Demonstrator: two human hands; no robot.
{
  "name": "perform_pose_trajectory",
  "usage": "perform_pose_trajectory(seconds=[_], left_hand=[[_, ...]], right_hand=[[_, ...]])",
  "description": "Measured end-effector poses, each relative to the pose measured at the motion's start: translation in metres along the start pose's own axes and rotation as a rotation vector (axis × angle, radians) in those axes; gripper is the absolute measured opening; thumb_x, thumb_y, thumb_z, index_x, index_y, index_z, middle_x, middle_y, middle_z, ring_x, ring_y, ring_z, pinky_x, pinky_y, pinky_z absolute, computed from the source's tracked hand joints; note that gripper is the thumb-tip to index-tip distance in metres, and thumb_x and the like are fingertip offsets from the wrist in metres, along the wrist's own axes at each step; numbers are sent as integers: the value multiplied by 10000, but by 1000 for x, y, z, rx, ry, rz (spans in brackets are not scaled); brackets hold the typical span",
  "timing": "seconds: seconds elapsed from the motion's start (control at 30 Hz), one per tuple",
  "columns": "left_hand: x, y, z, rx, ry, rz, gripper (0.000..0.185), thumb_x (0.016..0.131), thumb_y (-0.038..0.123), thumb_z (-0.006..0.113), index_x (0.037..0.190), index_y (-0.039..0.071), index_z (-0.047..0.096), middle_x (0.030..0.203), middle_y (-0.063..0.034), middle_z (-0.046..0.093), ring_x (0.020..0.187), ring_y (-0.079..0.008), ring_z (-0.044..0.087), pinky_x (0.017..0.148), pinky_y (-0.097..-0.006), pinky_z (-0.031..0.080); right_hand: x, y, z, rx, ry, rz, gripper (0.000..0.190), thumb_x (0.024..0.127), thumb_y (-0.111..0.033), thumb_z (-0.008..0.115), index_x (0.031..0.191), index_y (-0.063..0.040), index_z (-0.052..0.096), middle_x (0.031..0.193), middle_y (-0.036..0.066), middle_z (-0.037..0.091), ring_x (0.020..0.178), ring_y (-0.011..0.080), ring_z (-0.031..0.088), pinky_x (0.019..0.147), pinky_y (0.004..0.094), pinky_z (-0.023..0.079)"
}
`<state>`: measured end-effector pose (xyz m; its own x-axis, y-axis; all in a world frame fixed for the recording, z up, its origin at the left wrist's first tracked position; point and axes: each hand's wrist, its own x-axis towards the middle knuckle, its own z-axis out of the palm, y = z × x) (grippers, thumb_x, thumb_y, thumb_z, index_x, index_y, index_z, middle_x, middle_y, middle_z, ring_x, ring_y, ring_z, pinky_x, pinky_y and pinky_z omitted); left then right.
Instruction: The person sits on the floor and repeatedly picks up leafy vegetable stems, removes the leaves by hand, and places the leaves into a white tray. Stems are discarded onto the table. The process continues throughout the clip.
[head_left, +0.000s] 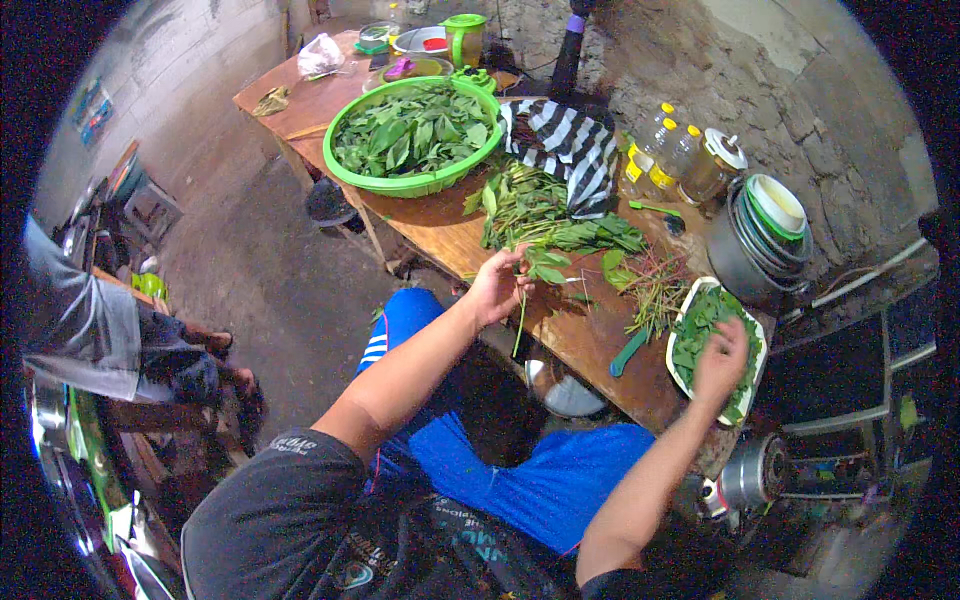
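Note:
My left hand (495, 289) holds a green leafy stem (545, 264) above the table's front edge. Its bare lower stalk hangs below my fingers. Blurred, my right hand (721, 361) is over a white tray (679, 375) of loose green leaves (709, 311); whether its fingers hold a leaf is hidden. A pile of leafy stems (525, 206) lies on the wooden table (435, 236) beyond my left hand, partly under a black-and-white striped plastic bag (574, 150). Stripped stalks (660, 289) lie between my hands, with a teal-handled knife (630, 352) close to the tray.
A green basin (412, 184) heaped with leaves stands at the table's left. Along the wall are plastic bottles (664, 150), a lidded jar (712, 165) and stacked pots (757, 232). A green pitcher (465, 41) stands at the far end. Another person (97, 322) is at the left.

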<state>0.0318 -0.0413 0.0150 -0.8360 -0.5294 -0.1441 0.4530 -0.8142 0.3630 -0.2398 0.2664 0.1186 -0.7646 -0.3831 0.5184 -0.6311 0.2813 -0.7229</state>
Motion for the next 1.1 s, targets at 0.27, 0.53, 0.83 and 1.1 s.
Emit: perform_pose_trajectory(seconds=[0.27,0.53,0.83,1.1], left_hand=[[-21,-15,20,394,-91,-67,648,806,18,639,1409,185,472,994,30,534,883,-143,598,802,-306,497],[-35,-35,26,466,-208,-282,722,784,-8,628,1468,155,467,977,25,549,862,-125,579,768,-259,479],[-21,-36,18,832,-253,-162,554,865,4,666,1392,77,512,1039,20,596,946,-100,610,875,-272,499],[-18,-45,6,945,-290,-129,477,907,147,735,1350,75,571,1029,26,654,960,-97,608,881,-296,502]], right_hand=[[-134,-64,147,612,-615,426,328,915,-112,730,1225,-17,677,1093,77,720,991,154,654,937,308,506],[-133,-74,160,710,-562,464,457,938,-138,727,1358,-35,579,1219,49,650,1079,113,599,855,277,505],[-128,-47,148,633,-561,547,150,954,-153,688,1027,-28,730,930,13,710,806,91,602,727,275,481],[-129,-42,149,788,-540,575,127,980,-149,651,1048,-54,702,941,1,699,815,89,608,710,259,479]])
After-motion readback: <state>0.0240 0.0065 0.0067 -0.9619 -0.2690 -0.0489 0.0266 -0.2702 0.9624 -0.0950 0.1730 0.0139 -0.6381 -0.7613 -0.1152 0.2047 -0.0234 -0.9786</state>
